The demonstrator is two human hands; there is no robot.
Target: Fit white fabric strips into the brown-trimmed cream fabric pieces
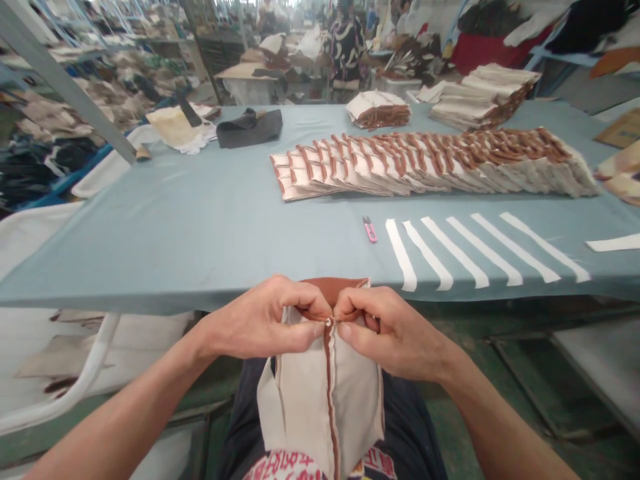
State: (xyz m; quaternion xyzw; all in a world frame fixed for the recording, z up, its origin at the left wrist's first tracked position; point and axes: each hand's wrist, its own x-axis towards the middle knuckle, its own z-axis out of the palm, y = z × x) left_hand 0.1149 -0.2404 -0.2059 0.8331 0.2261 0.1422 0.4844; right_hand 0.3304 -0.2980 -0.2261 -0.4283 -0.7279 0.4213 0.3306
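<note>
Both hands are on the piece [303, 387], a cream fabric part with brown edging, directly below and between them, over the lap. Left hand [273, 320]: thumb and forefinger closed in a pinch on the left side of the top edge, by the seam [329, 393]. Right hand [400, 333]: same pinch, right side, other fingers curled in. Fingertips nearly meet at the seam top; the seam runs down from there toward the body. Brown inner face shows just beyond the fingers.

Desk [200, 227] edge is just past the hands. On it, ahead and slightly right: pink snips [369, 231]. Right of those, six white strips [439, 257] laid side by side, slanted, apart. Beyond snips and strips, a long row [425, 163] of overlapping cream-and-brown parts. Farther back, two stacks [379, 110]. Ahead-left, far side: dark cloth [250, 129].
</note>
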